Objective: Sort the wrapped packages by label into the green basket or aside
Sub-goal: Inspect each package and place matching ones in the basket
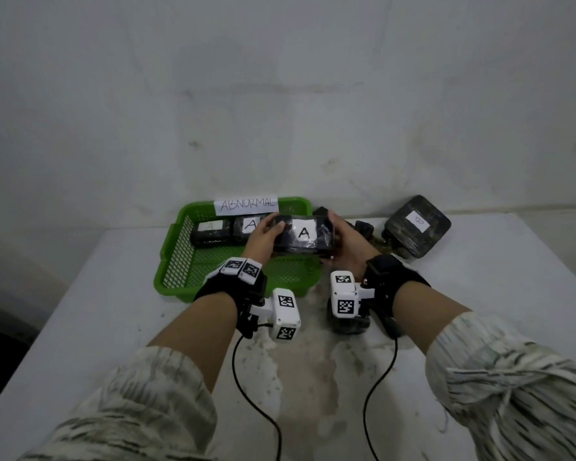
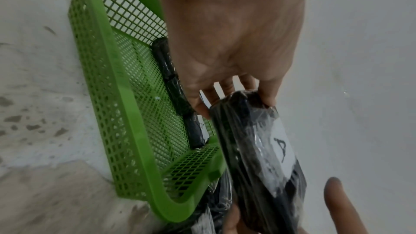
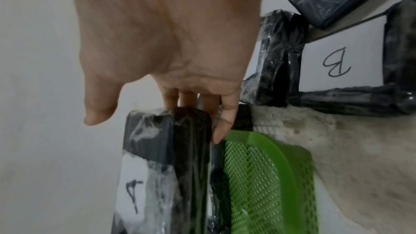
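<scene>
An A-labelled package [image 1: 301, 235] was held level above the right part of the green basket [image 1: 177, 257], its left end clasped by the left hand [image 1: 263, 235] and its right end by the right hand [image 1: 346, 247], fingers wrapped under and thumbs on top. The step was judged to be its placing in the basket: it would best be lowered flat into the open mesh floor in front of the packed row [image 1: 228, 229] of two packages, one plainly marked A, the label kept upward, and both ends let go together. The near rim should be cleared by the fingers. The held package was noted as a dark oblong block in glossy, wrinkled clear film, with a white paper slip bearing a hand-drawn A. A B-labelled package [image 1: 418, 226] lay aside to the right.
</scene>
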`<state>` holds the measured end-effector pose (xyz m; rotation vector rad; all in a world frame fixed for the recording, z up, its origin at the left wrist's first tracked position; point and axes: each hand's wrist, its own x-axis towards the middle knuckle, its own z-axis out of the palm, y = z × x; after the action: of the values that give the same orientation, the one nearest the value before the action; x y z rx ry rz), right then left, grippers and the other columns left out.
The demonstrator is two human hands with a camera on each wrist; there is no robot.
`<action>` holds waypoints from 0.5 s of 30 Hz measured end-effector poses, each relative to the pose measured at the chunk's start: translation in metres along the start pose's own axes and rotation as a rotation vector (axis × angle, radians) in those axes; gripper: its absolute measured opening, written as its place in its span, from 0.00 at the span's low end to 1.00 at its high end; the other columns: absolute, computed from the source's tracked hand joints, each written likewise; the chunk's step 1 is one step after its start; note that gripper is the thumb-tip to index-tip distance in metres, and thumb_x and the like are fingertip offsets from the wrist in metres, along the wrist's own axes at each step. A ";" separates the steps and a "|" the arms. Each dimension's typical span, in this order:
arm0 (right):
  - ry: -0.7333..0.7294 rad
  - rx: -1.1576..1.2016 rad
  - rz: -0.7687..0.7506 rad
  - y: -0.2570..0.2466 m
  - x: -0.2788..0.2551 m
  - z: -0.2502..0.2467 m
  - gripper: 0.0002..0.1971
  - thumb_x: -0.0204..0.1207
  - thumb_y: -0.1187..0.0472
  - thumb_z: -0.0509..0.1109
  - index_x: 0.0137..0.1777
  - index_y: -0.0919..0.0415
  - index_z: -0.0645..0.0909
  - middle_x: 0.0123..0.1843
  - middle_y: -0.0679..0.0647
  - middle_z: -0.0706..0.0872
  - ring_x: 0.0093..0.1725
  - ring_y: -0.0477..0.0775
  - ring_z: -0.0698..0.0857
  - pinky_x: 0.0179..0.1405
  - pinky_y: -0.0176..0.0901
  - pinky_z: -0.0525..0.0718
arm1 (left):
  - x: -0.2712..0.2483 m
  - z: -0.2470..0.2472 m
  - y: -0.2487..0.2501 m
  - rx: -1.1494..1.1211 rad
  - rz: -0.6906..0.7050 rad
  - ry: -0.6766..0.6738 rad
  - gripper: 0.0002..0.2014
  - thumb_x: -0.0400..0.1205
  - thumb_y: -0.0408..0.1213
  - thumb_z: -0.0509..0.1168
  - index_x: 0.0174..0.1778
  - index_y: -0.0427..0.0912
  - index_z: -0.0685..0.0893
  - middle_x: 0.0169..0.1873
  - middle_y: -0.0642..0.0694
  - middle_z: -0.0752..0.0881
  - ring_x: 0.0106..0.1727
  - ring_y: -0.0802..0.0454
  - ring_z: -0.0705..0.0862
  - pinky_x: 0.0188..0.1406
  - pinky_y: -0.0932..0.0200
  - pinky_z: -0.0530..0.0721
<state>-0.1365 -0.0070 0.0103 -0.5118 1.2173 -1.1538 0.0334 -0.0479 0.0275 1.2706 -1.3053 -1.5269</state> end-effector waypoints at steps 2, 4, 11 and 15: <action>-0.013 -0.059 -0.019 0.002 -0.004 0.011 0.25 0.74 0.36 0.67 0.60 0.55 0.84 0.52 0.52 0.90 0.49 0.54 0.88 0.41 0.43 0.84 | -0.004 -0.005 0.000 -0.013 -0.001 -0.022 0.19 0.85 0.34 0.59 0.73 0.46 0.73 0.71 0.40 0.76 0.69 0.44 0.77 0.70 0.48 0.74; 0.016 -0.077 -0.062 0.007 -0.005 0.017 0.18 0.78 0.41 0.65 0.57 0.53 0.82 0.46 0.54 0.88 0.39 0.53 0.85 0.31 0.38 0.79 | -0.010 -0.007 0.001 -0.096 -0.030 -0.033 0.19 0.85 0.35 0.60 0.72 0.49 0.74 0.69 0.40 0.78 0.67 0.43 0.78 0.62 0.47 0.77; 0.003 -0.039 -0.113 0.018 -0.011 0.021 0.23 0.75 0.50 0.72 0.67 0.59 0.79 0.58 0.59 0.86 0.53 0.61 0.85 0.38 0.48 0.85 | -0.010 -0.010 -0.006 -0.198 0.014 -0.015 0.25 0.80 0.29 0.66 0.74 0.46 0.72 0.67 0.35 0.80 0.64 0.38 0.81 0.61 0.42 0.82; -0.064 0.034 -0.103 0.018 -0.009 0.016 0.19 0.76 0.67 0.71 0.67 0.64 0.76 0.56 0.62 0.86 0.51 0.61 0.87 0.34 0.50 0.89 | -0.011 -0.004 -0.007 -0.305 0.024 0.118 0.25 0.77 0.29 0.70 0.70 0.40 0.74 0.63 0.34 0.82 0.59 0.40 0.83 0.61 0.44 0.82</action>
<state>-0.1142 0.0042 0.0046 -0.5870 1.1255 -1.2338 0.0398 -0.0374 0.0233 1.1265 -0.9664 -1.5412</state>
